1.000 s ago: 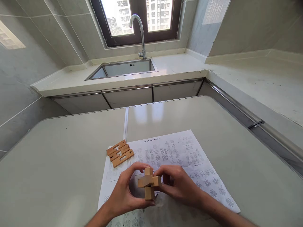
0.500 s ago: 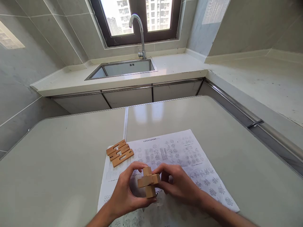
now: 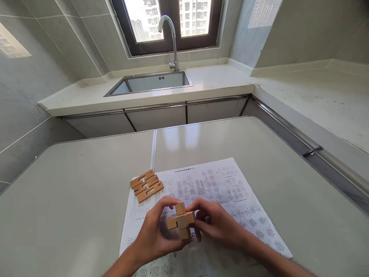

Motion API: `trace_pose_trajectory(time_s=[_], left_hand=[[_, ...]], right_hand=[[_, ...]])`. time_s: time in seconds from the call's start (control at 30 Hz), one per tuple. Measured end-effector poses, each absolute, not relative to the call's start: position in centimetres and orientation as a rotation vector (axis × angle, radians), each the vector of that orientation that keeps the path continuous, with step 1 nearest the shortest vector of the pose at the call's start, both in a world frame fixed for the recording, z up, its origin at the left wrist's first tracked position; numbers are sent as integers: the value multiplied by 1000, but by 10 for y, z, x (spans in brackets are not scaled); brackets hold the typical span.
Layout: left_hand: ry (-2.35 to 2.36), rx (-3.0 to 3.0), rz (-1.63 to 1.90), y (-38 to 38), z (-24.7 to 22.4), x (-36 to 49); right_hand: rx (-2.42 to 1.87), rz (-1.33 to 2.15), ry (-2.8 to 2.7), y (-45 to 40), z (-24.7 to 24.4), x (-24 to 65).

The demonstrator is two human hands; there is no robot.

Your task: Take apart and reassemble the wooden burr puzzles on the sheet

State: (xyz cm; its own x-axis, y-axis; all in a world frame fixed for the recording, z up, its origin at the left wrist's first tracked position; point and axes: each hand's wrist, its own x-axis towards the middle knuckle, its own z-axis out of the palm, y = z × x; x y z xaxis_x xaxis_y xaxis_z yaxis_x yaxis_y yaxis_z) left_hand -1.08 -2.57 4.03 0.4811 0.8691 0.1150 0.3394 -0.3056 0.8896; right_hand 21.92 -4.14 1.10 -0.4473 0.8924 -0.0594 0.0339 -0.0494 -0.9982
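Low over a printed sheet [image 3: 230, 192], a person's left hand [image 3: 150, 232] and right hand [image 3: 215, 221] are meeting around a small cross of interlocked wooden blocks [image 3: 181, 222]. The left is forming a wide C, its thumb bracing the near, lower block end while its index finger is reaching the far one; the right is closing more tightly, thumb and forefinger pinching at the block end on its own side. Sound handling here is probably depending on the left steadying the whole cross with light, even pressure, the right easing any block straight along its length, since twisting could be jamming the joints or loosening the neighboring pieces. Just beyond the left fingers, three slotted wooden plates [image 3: 141, 189] marked with figures are lying edge to edge over the sheet's far left corner, the paper spreading across a pale surface [image 3: 80, 184]. Farther off, a sink [image 3: 157, 82] is sitting in a white counter [image 3: 215, 77], a curved tap [image 3: 174, 42] is rising behind it, and a window [image 3: 170, 9] is framing buildings [image 3: 194, 19] outside
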Motion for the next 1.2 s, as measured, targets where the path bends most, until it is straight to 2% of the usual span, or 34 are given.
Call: trace_pose_trajectory(time_s=[0.3, 0.57, 0.77, 1.0, 1.2], left_hand=[[1057, 1809, 759, -25, 38, -12], [1041, 1754, 642, -26, 33, -10], [1184, 1925, 600, -26, 32, -11], [1306, 2363, 753, -11, 26, -21], [1437, 2553, 737, -1, 23, -30]], right_hand=[[-1021, 1326, -1694, -37, 16, 226], [-971, 1341, -1633, -38, 17, 225], [-1018, 1364, -1560, -36, 19, 226], [-1058, 1469, -1375, -31, 20, 228], [-1080, 1478, -1340, -29, 22, 228]])
